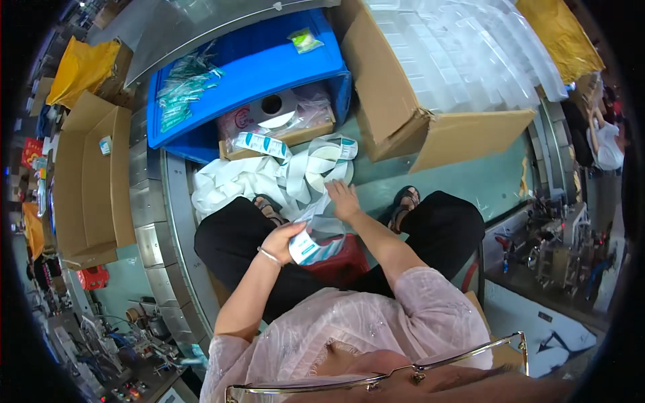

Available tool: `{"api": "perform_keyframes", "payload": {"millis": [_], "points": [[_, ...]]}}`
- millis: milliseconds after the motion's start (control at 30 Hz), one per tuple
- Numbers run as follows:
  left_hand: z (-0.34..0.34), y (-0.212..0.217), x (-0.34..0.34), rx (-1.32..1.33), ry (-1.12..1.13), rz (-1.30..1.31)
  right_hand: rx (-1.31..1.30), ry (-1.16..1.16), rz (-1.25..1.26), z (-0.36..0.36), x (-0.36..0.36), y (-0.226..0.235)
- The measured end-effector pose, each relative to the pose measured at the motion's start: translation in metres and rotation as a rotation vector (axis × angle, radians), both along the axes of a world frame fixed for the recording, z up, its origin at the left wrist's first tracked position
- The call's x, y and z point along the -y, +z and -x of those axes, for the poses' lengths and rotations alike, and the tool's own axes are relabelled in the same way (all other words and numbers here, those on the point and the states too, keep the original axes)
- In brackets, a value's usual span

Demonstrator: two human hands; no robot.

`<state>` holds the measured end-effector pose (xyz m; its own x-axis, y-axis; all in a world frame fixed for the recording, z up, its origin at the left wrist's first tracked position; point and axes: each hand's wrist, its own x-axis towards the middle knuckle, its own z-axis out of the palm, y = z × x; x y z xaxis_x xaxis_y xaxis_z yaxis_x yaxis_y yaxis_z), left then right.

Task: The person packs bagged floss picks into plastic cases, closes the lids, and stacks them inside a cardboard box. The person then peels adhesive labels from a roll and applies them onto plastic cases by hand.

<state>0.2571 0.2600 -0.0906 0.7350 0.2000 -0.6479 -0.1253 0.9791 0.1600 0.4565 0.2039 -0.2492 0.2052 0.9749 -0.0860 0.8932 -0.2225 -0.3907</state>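
Observation:
My left hand (279,243) is closed around a loop of printed label strip (306,248), white with blue-green bands, above my lap. My right hand (344,200) reaches forward with its fingers stretched out, beside the upper end of the strip; whether it touches the paper I cannot tell. Beyond both hands, a loose heap of white paper strip (232,185) lies between my feet. At its right side sits a loosely coiled roll of label strip (326,158), and a short labelled length (264,144) rests along the heap's far edge.
A blue plastic bin (262,54) lies ahead, with green-white sachets (183,91) on it and a carton (295,140) under it. To the right, a cardboard box (470,138) holds stacked clear plastic trays (457,54). An open carton (91,181) stands left. A red stool (339,262) is beneath me.

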Motion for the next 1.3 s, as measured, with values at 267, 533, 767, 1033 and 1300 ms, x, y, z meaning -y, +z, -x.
{"api": "perform_keyframes", "payload": {"millis": [267, 533, 767, 1033, 1300], "points": [[0.044, 0.001, -0.057, -0.125, -0.059, -0.210, -0.147, 0.458, 0.134, -0.060, -0.039, 0.013], [-0.084, 0.070, -0.078, -0.098, -0.599, -1.748, -0.460, 0.588, 0.154, -0.080, -0.051, 0.241], [-0.080, 0.132, -0.155, 0.193, -1.124, -1.416, -0.556, 0.249, -0.043, -0.155, -0.010, 0.364], [0.072, 0.200, -0.231, -0.634, -1.042, -1.846, -0.603, 0.146, -0.131, -0.052, 0.023, 0.301], [0.195, 0.106, -0.038, -0.414, -0.839, -1.375, -0.255, 0.350, 0.514, -0.094, 0.064, 0.178]]}}
